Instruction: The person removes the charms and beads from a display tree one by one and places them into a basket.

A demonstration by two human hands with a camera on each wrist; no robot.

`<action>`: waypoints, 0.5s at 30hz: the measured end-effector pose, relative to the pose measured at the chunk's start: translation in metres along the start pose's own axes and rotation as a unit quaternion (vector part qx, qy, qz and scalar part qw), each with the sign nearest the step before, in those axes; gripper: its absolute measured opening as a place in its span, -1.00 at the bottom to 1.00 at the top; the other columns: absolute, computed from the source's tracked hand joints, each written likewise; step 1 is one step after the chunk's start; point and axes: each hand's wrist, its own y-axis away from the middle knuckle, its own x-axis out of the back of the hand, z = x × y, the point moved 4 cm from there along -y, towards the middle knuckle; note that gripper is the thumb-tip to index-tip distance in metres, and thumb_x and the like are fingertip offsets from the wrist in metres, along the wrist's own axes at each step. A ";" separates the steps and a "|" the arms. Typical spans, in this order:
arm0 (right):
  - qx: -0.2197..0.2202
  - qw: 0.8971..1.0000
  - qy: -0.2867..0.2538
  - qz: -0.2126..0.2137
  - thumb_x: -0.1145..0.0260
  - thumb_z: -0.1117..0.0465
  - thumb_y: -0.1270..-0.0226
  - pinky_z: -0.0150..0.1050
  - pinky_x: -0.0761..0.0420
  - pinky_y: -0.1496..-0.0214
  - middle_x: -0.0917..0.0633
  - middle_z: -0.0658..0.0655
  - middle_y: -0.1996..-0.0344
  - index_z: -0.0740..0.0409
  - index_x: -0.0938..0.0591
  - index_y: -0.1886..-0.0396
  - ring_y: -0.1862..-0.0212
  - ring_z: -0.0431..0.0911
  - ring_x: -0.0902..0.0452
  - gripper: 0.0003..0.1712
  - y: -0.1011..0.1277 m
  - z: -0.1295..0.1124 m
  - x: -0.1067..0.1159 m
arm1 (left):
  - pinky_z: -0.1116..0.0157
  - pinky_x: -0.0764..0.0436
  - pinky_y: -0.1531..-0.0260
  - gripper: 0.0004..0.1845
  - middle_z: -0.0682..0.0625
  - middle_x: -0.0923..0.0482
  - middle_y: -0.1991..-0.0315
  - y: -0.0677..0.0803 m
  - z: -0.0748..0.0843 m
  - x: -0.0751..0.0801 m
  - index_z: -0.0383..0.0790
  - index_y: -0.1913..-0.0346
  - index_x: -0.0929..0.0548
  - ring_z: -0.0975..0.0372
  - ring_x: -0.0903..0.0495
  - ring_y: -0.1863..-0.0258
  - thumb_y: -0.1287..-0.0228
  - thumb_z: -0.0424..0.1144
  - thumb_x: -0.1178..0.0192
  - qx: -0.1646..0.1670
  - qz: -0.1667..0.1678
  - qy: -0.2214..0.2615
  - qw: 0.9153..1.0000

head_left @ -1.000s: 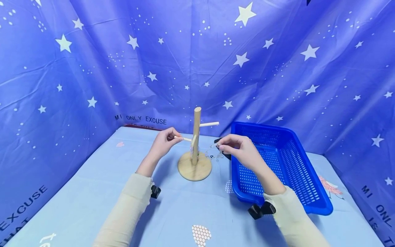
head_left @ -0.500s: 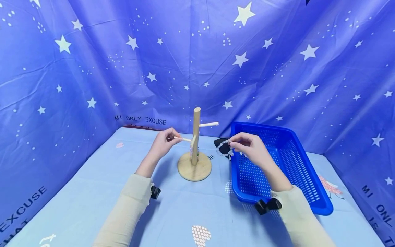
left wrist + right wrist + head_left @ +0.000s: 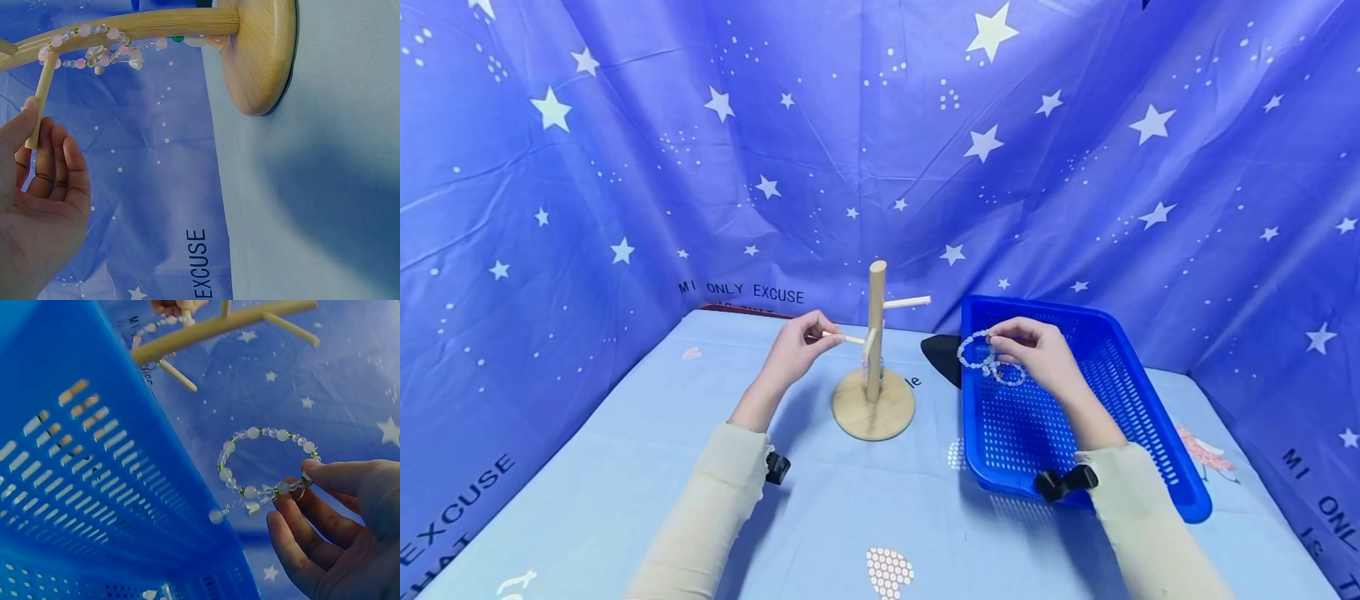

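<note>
Between thumb and fingertips, my right hand (image 3: 1037, 354) pinches a bracelet of pale, clear and green beads (image 3: 253, 432), its charm and tail dangling. It hangs over the near-left part of a blue basket (image 3: 973, 454); another beaded loop (image 3: 1017, 382) overlaps it just below in the head view. My left hand (image 3: 801, 346) pinches the end of a side peg (image 3: 44, 94) on a wooden stand (image 3: 876, 333). A pink beaded bracelet (image 3: 113, 33) with a charm hangs on that peg. More beads, one green (image 3: 178, 39), show behind the post near the base.
A bare upper peg (image 3: 910, 302) points right from the post. The basket stands right of the round wooden base (image 3: 887, 421) on a light blue cloth (image 3: 820, 508). A star-printed blue curtain (image 3: 820, 217) closes off the back and sides.
My right hand has moved right with the bracelet, from beside the stand to over the basket. The left hand stays on the peg.
</note>
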 end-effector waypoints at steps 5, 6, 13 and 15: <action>-0.012 1.000 0.000 0.010 -0.25 0.10 -0.47 -0.31 -0.73 0.08 -0.74 0.10 0.12 0.33 -0.64 -0.03 0.20 -0.36 -0.67 -0.63 -0.001 0.013 0.012 | 0.48 -0.43 0.45 -0.88 -0.33 -0.64 0.25 0.001 0.001 0.001 -0.48 0.23 -0.60 0.26 -0.44 0.43 -0.31 -0.42 -0.27 0.000 0.001 0.006 1.000; -0.016 1.000 -0.001 0.011 -0.25 0.09 -0.47 -0.32 -0.72 0.08 -0.73 0.04 0.14 0.33 -0.63 -0.04 0.20 -0.37 -0.67 -0.62 -0.001 0.016 0.014 | 0.48 -0.43 0.45 -0.88 -0.34 -0.64 0.24 0.000 0.000 0.001 -0.48 0.23 -0.60 0.26 -0.45 0.43 -0.31 -0.42 -0.27 0.000 0.001 0.007 1.000; -0.045 0.999 0.002 0.019 -0.22 0.05 -0.50 -0.33 -0.72 0.07 -0.70 -0.15 0.22 0.35 -0.60 -0.09 0.20 -0.38 -0.66 -0.56 0.001 0.033 0.030 | 0.48 -0.43 0.43 -0.88 -0.36 -0.65 0.22 0.001 0.000 0.001 -0.48 0.23 -0.60 0.26 -0.45 0.42 -0.31 -0.43 -0.27 0.005 0.001 0.003 1.000; -0.056 0.998 0.009 0.023 -0.21 0.04 -0.50 -0.27 -0.72 0.04 -0.71 -0.08 0.18 0.35 -0.59 -0.11 0.20 -0.38 -0.66 -0.54 0.001 0.037 0.033 | 0.48 -0.43 0.43 -0.88 -0.35 -0.64 0.22 0.001 0.000 0.001 -0.48 0.23 -0.60 0.25 -0.45 0.42 -0.31 -0.43 -0.27 0.005 0.001 0.003 1.000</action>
